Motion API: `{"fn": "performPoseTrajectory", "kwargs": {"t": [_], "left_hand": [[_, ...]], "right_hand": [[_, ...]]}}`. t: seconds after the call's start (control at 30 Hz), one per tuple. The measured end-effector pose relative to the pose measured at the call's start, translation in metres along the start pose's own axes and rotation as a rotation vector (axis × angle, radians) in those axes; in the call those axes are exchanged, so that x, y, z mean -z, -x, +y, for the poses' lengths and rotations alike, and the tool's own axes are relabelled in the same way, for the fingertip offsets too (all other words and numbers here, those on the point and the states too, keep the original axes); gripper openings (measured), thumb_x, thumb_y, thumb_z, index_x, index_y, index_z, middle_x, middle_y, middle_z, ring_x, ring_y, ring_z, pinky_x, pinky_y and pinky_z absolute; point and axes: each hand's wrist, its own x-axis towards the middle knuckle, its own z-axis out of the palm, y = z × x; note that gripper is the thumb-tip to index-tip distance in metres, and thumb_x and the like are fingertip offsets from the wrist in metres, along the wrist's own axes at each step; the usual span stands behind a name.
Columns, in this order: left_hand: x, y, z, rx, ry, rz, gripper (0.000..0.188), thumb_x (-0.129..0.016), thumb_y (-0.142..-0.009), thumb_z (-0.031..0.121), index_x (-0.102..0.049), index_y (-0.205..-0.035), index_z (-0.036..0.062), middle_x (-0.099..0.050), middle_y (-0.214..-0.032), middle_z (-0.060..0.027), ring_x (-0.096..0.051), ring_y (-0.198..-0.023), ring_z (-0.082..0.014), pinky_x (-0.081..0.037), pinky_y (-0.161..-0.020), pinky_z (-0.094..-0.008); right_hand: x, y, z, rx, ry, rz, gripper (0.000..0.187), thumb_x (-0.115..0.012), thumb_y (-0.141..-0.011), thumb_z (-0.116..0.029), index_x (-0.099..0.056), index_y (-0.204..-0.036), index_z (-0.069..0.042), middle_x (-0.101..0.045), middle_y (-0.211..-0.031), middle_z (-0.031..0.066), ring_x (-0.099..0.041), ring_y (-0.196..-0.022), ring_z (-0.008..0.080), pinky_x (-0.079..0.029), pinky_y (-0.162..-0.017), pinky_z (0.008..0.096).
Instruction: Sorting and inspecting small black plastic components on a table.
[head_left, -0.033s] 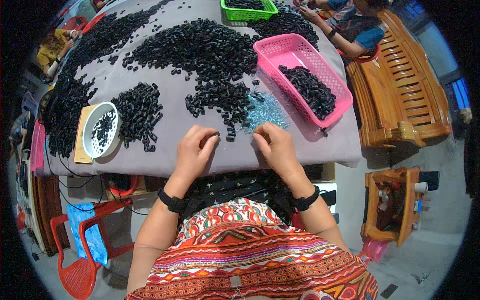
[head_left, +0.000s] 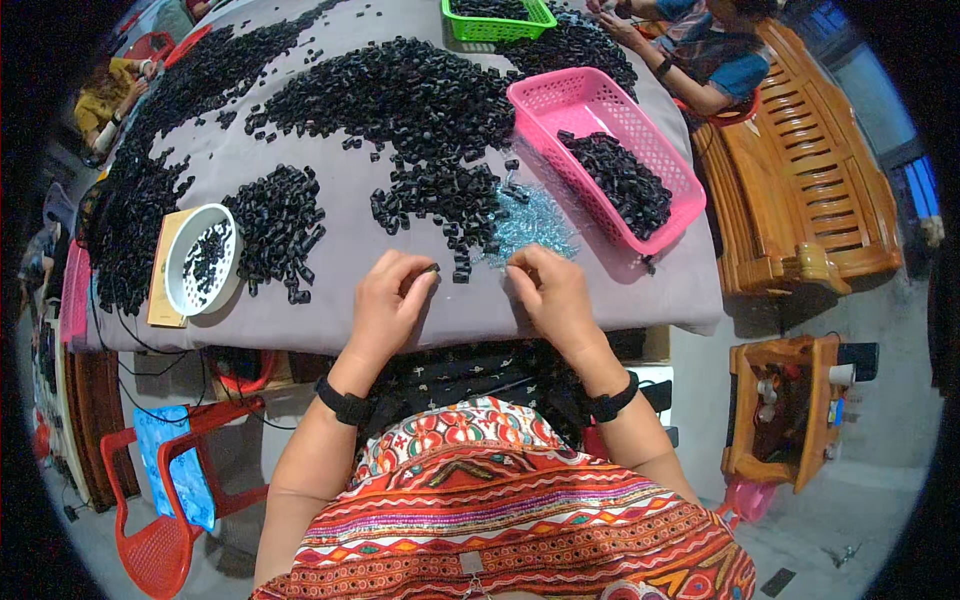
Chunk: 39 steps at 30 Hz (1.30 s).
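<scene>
My left hand (head_left: 388, 300) is closed in a pinch over the near edge of the table, with a small black plastic part (head_left: 433, 268) at its fingertips. Level with it, my right hand (head_left: 550, 295) has thumb and index finger pressed together; anything between them is too small to make out. Just beyond the right fingertips lies a heap of small clear, bluish pieces (head_left: 535, 225). Loose black parts (head_left: 440, 200) spread across the cloth ahead of both hands. To the right, a pink basket (head_left: 675, 190) holds more black parts.
On the left, a white bowl (head_left: 232, 265) with small black pieces rests on a yellowish flat item (head_left: 160, 270). A green basket (head_left: 500, 30) stands at the far side. Other people sit at the far left and right. A wooden bench (head_left: 810, 170) and red chair (head_left: 150, 550) flank the table.
</scene>
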Motion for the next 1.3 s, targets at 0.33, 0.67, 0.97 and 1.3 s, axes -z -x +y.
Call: {"fn": "performPoseTrajectory", "kwargs": {"t": [0.33, 0.67, 0.97, 1.3], "left_hand": [[0.001, 0.000, 0.000, 0.009, 0.001, -0.020, 0.012, -0.068, -0.087, 0.011, -0.069, -0.097, 0.0048, -0.059, -0.080, -0.0084, -0.060, -0.068, -0.0211, -0.048, -0.063, -0.0310], [0.000, 0.000, -0.001, 0.015, 0.003, -0.010, 0.012, -0.066, -0.088, 0.011, -0.069, -0.098, 0.0037, -0.060, -0.082, -0.0085, -0.061, -0.069, -0.0207, -0.048, -0.064, -0.0305], [0.002, 0.000, 0.000, 0.037, 0.039, 0.009, 0.013, -0.062, -0.092, 0.010, -0.067, -0.101, 0.0017, -0.065, -0.088, -0.0107, -0.066, -0.075, -0.0214, -0.051, -0.068, -0.0308], [0.002, 0.014, 0.003, 0.285, 0.390, -0.193, 0.018, -0.058, -0.098, 0.010, -0.065, -0.112, 0.0008, -0.071, -0.095, -0.0035, -0.060, -0.076, -0.0054, -0.049, -0.066, -0.0210]], "right_hand": [[0.000, 0.000, -0.003, 0.051, -0.017, 0.010, 0.011, -0.064, -0.082, -0.002, -0.062, -0.093, -0.003, -0.063, -0.090, 0.0155, -0.065, -0.079, 0.0342, -0.052, -0.070, 0.0399], [-0.008, 0.012, -0.017, 0.114, 0.115, -0.185, 0.014, -0.068, -0.084, -0.006, -0.063, -0.097, -0.005, -0.060, -0.090, 0.0114, -0.063, -0.078, 0.0303, -0.051, -0.069, 0.0381], [-0.026, 0.009, -0.017, 0.154, 0.172, -0.228, 0.015, -0.068, -0.085, -0.010, -0.060, -0.097, -0.006, -0.058, -0.093, 0.0132, -0.063, -0.081, 0.0346, -0.051, -0.069, 0.0430], [-0.022, 0.004, -0.018, -0.044, -0.321, -0.151, 0.008, -0.069, -0.088, -0.005, -0.064, -0.091, 0.000, -0.064, -0.080, 0.0025, -0.059, -0.067, 0.0070, -0.048, -0.060, 0.0236]]}}
